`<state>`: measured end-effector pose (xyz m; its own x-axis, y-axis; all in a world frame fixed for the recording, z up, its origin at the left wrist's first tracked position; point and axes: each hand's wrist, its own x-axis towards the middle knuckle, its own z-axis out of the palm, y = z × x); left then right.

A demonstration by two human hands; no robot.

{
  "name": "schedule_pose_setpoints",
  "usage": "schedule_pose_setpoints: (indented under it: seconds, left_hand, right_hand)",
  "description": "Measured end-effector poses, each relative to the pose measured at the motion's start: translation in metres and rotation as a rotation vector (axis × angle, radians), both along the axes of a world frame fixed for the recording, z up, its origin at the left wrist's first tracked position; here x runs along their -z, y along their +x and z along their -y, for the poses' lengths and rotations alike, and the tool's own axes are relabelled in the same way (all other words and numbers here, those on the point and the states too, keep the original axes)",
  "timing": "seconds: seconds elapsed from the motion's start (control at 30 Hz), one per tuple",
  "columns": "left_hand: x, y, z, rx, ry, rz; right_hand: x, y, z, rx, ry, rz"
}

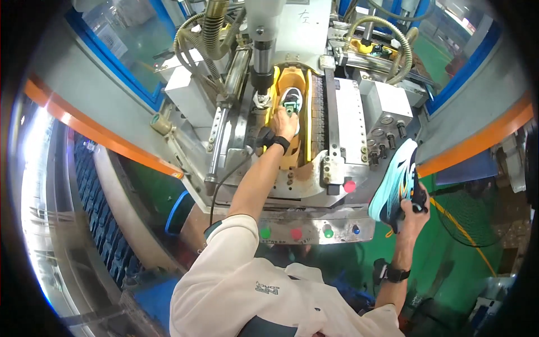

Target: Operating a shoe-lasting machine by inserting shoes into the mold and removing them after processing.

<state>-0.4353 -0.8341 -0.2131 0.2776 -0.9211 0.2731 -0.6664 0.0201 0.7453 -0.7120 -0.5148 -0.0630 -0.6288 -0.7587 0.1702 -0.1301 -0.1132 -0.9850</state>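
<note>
My left hand [285, 124] reaches into the machine. Its fingers close on a shoe [291, 95] with white and black parts and a green piece at its top. That shoe sits in the yellow-walled trough [292, 160] of the press, and my hand hides part of it. Off to the right, outside the machine, my right hand [414, 218] grips a turquoise sneaker [391, 182] by its dark opening. This sneaker is tilted up, with its white sole edge toward the top right.
A metal press cylinder [262, 62] hangs just left of the trough. Coloured push buttons [328, 231] line the machine's front panel. Orange-edged guard panels [106, 135] curve on both sides. Hoses [212, 33] loop overhead. At far left runs a dark ribbed belt [104, 208].
</note>
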Motion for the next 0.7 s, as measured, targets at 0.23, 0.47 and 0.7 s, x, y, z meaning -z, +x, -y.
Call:
schedule_pose_setpoints:
  seconds: [0.23, 0.47, 0.7]
  left_hand:
    - [-0.057, 0.048, -0.069, 0.059, 0.411, -1.34]
    - [-0.141, 0.153, -0.261, 0.196, 0.208, -0.766]
    - [-0.162, 0.236, -0.404, -0.335, 0.129, -0.957]
  right_hand:
    - [-0.027, 0.0, 0.185, -0.129, 0.26, -0.35]
    - [0.03, 0.134, 0.362, -0.452, 0.761, -0.714]
    - [0.13, 0.229, 0.367, -0.245, 0.584, -0.975]
